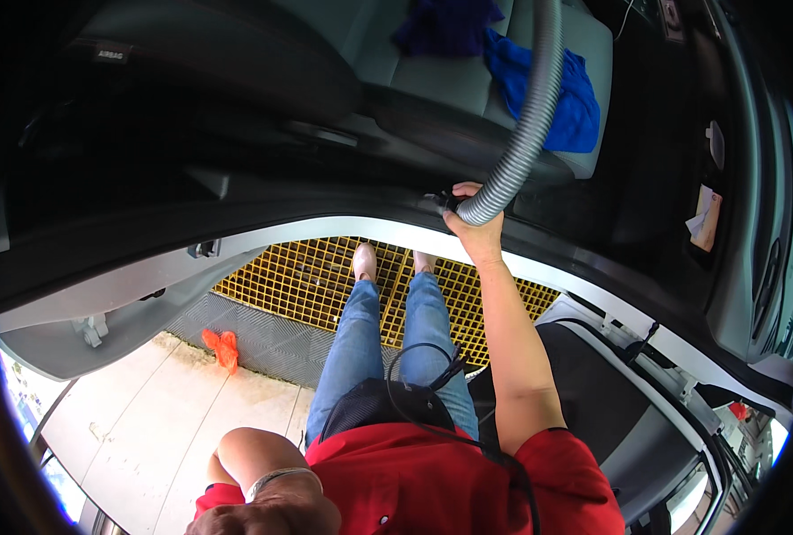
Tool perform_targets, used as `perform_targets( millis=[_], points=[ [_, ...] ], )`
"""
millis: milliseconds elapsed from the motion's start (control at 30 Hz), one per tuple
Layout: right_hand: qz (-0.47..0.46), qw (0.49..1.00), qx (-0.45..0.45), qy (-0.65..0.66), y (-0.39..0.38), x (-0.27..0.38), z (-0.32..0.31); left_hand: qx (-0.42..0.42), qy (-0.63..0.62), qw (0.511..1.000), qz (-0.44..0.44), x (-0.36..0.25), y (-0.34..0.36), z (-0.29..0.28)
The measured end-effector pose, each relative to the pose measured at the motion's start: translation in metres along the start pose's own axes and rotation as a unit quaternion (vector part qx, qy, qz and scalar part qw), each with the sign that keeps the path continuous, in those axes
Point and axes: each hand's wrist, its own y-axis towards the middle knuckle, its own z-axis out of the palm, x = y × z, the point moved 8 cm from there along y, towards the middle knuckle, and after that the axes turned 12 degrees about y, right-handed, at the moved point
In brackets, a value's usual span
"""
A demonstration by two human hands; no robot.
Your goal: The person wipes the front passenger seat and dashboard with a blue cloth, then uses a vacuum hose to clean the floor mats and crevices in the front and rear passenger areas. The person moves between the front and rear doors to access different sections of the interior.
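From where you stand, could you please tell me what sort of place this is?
Probably a car-wash or vehicle-cleaning bay: an open car stands beside yellow floor grating, the right hand grips a grey ribbed hose, and a blue cloth lies on the seat.

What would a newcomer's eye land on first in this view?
Probably the ribbed grey flexible hose, curving down from the top edge to the person's right grip. Next, the crumpled bright-blue cloth, upper right on the grey car seat, partly behind the hose. Then the yellow grid floor grating, centre, under the pale shoes.
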Motion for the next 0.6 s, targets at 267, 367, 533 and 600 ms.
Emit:
perform_targets(
  millis=[267,367,533,600],
  points=[
    [0.091,0.969,-0.042,-0.225,-0.034,-0.009,-0.05,-0.017,0.26,0.966,0.0,0.052,-0.002,-0.045],
    [0.049,0.971,0.094,-0.214,-0.054,0.023,-0.034,-0.112,0.493,0.848,-0.159,0.127,-0.007,-0.115],
    [-0.044,0.967,0.186,-0.171,-0.108,0.045,-0.011,-0.168,0.176,0.828,-0.505,0.265,-0.028,-0.219],
    [0.035,0.999,0.026,-0.022,-0.119,0.023,-0.042,-0.118,0.054,0.833,-0.538,0.307,-0.035,-0.201]
  ],
)
